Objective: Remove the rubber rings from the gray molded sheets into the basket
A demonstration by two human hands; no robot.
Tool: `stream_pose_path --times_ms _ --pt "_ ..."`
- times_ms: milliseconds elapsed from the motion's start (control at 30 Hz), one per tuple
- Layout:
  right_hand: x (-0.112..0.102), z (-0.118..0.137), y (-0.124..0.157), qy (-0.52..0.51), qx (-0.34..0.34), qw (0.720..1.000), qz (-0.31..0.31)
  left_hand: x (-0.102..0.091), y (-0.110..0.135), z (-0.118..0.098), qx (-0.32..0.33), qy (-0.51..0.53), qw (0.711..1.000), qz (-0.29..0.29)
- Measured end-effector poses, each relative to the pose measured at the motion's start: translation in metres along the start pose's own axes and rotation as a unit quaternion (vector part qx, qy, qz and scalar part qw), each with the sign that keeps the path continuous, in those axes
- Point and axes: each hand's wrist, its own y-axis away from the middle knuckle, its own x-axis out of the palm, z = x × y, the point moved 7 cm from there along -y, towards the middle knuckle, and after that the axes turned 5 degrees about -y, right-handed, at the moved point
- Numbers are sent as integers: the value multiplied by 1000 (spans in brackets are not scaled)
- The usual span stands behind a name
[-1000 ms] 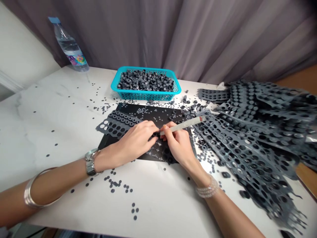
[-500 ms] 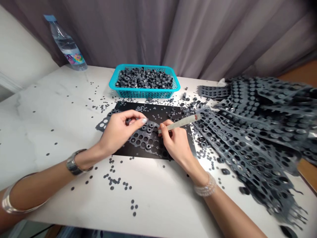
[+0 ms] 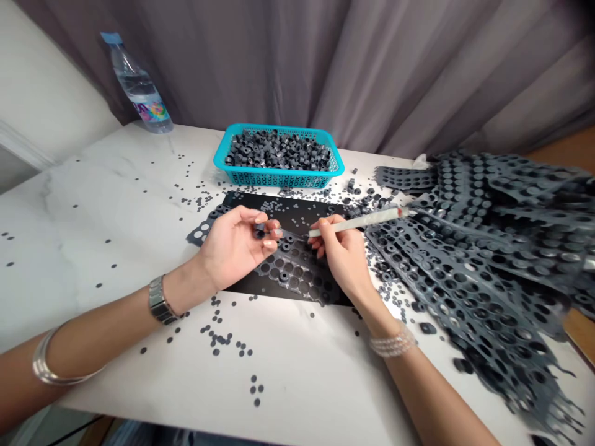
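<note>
My left hand point(image 3: 237, 244) is turned palm up over the black mat, its curled fingers closed on a small black rubber ring point(image 3: 259, 231). My right hand point(image 3: 343, 251) grips a thin whitish stick-like tool point(image 3: 367, 221) like a pen; the tool's working tip is too small to make out. Between and beneath both hands, a grey perforated rubber sheet point(image 3: 304, 272) lies on the black mat point(image 3: 244, 284). Several round rings sit in its holes, while other holes show the mat through them.
Behind the mat stands a turquoise basket point(image 3: 283, 178) heaped with black rings. Perforated rubber sheets point(image 3: 465, 272) pile up on the right. A water bottle point(image 3: 146, 93) stands at the back left. Small black discs point(image 3: 218, 337) are scattered over the white table point(image 3: 186, 390).
My left hand has rolled palm up and opened somewhat, showing the black ring. My right hand has drawn back to the right with the tool, off the sheet's middle. The view has shifted slightly.
</note>
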Motion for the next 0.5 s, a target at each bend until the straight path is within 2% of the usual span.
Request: stream_pose_path --times_ms 100,167,233,267,333,367,433,500 --pt "10 5 -2 54 -23 998 35 -1 -7 -11 39 -53 998 -3" --pt "14 8 -1 81 -31 995 50 -1 -11 -16 54 -127 990 2" --pt "15 9 0 98 -34 993 55 0 -14 -19 63 -242 968 7" --pt "15 9 0 102 -35 993 55 0 -15 -20 69 -311 948 2" --pt "14 10 0 106 -38 992 54 3 -16 -25 104 -458 883 -18" --pt "14 10 0 107 -39 992 55 7 -16 -27 134 -532 836 -27" --pt "15 10 0 110 -44 991 55 19 -16 -29 204 -661 721 -28" --pt "15 11 0 116 -51 990 56 28 -19 -24 258 -742 619 -8"
